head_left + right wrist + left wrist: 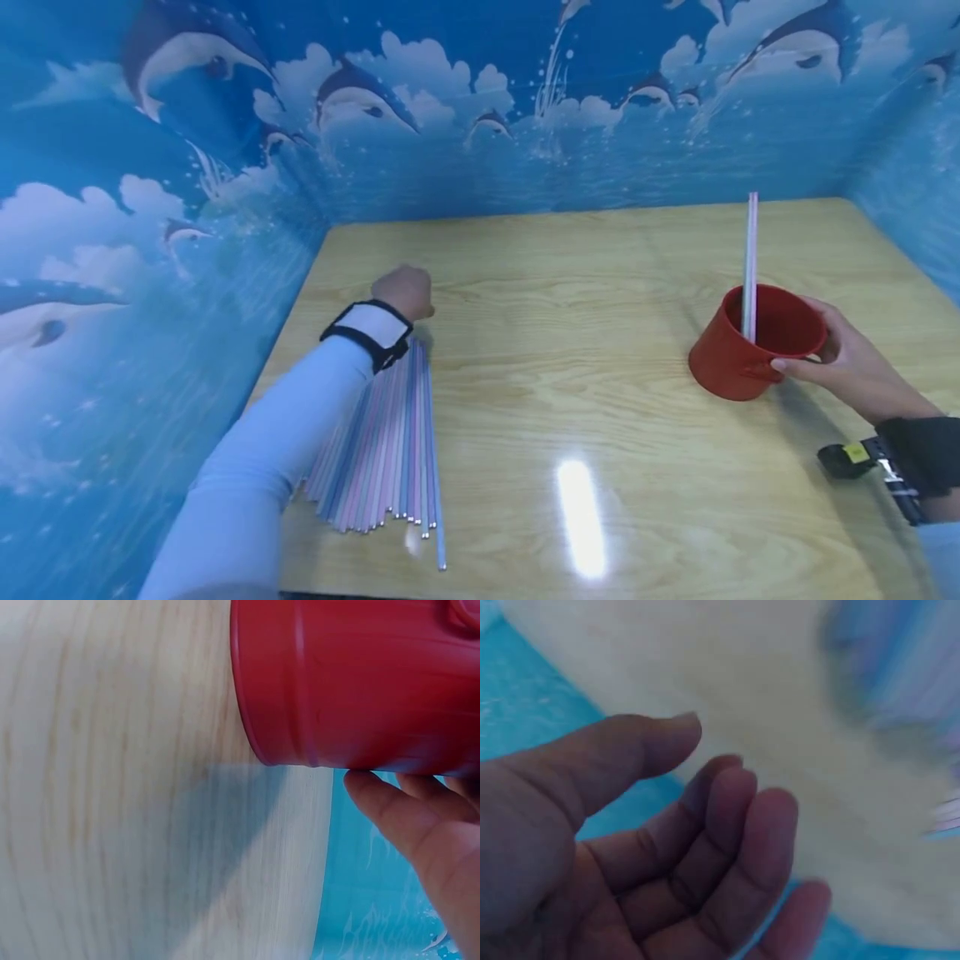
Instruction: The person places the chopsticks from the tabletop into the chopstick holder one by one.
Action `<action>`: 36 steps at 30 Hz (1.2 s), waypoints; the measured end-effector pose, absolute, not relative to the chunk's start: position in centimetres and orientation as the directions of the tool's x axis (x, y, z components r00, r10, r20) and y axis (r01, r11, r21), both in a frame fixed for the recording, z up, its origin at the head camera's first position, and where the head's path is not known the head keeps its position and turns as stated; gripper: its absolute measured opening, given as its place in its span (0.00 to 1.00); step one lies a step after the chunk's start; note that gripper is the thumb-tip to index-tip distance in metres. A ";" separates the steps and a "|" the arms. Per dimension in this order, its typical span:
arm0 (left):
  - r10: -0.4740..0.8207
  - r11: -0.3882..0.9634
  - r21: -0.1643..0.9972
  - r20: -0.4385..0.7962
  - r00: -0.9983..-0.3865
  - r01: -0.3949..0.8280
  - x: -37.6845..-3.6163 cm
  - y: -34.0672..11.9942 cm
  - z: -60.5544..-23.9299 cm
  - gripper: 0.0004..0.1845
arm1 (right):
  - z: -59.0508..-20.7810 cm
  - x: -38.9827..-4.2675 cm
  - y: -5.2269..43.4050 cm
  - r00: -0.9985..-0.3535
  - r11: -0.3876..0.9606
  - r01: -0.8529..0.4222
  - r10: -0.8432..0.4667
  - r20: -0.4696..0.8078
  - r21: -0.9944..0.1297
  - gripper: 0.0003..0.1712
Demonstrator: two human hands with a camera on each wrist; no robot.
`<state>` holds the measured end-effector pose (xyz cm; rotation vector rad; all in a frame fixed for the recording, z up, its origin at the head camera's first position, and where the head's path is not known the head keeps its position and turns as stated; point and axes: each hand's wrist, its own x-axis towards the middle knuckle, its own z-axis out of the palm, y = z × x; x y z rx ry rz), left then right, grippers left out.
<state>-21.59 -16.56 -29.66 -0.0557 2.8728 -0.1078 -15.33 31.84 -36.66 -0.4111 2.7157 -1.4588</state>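
My right hand (pixel 847 358) grips a red bucket (pixel 731 362) at its near right side, thumb at the front and fingers behind. The bucket leans to the left, and a couple of pale pink and whitish sticks (pixel 750 267) stand up out of it. In the right wrist view, fingertips (pixel 364 784) press against the bucket's red wall (pixel 360 697). My left hand (pixel 405 292) is over the left part of the table, just beyond the far ends of a fanned bundle of long thin sticks (pixel 390 450). Its fingers (pixel 769 832) curl loosely around nothing.
The sticks are pastel blue, pink and whitish, with shiny near ends, and the left forearm (pixel 262 458) covers part of them. The wood-grain table (pixel 540 333) is bordered by a blue dolphin-print backdrop (pixel 480 167) at the back and sides.
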 end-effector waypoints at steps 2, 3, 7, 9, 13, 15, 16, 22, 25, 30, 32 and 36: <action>-0.044 0.998 -0.058 -0.300 -0.953 -0.028 -21.0 -18.0 -31.0 0.15 | -36.6 -15.2 32.1 -0.968 0.531 -0.208 -0.234 0.094 -0.821 0.42; -0.039 0.999 -0.041 -0.318 -0.947 -0.027 -20.7 -18.4 -31.5 0.15 | -36.6 -15.2 32.2 -0.968 0.533 -0.208 -0.231 0.095 -0.820 0.42; -0.030 0.999 0.011 -0.335 -0.942 -0.036 -20.0 -19.3 -33.1 0.17 | -36.5 -15.2 32.3 -0.966 0.529 -0.219 -0.237 0.105 -0.820 0.42; -0.027 0.999 0.019 -0.332 -0.943 -0.036 -19.8 -19.4 -33.5 0.17 | -36.5 -15.2 32.2 -0.965 0.525 -0.222 -0.241 0.107 -0.821 0.42; -0.003 0.999 0.032 -0.341 -0.940 -0.014 -19.7 -19.1 -34.1 0.15 | -36.6 -15.1 32.0 -0.965 0.522 -0.225 -0.238 0.113 -0.822 0.41; -0.001 0.999 0.040 -0.350 -0.937 -0.016 -19.6 -18.9 -34.2 0.14 | -36.6 -15.1 31.9 -0.964 0.522 -0.228 -0.240 0.115 -0.822 0.41; -0.001 0.999 0.041 -0.355 -0.935 -0.017 -19.6 -18.8 -34.3 0.14 | -36.6 -15.0 31.9 -0.964 0.525 -0.229 -0.240 0.116 -0.820 0.41; -0.008 1.000 0.016 -0.372 -0.928 -0.015 -19.3 -18.3 -34.3 0.15 | -36.7 -14.9 31.7 -0.965 0.538 -0.227 -0.238 0.113 -0.812 0.41; 0.001 1.000 -0.011 -0.364 -0.931 0.005 -19.3 -17.9 -34.2 0.13 | -36.8 -14.9 31.7 -0.962 0.529 -0.237 -0.243 0.123 -0.815 0.41; 0.002 0.997 -0.070 -0.335 -0.942 0.027 -19.3 -16.8 -34.1 0.05 | -36.7 -14.9 31.8 -0.958 0.511 -0.249 -0.254 0.132 -0.823 0.41; -0.014 0.996 -0.089 -0.319 -0.948 0.016 -19.3 -16.4 -34.3 0.03 | -36.7 -14.9 31.7 -0.961 0.518 -0.238 -0.247 0.122 -0.822 0.41; -0.034 0.994 -0.106 -0.295 -0.955 -0.003 -19.2 -15.9 -34.5 0.04 | -36.8 -14.9 31.6 -0.964 0.533 -0.230 -0.240 0.115 -0.814 0.41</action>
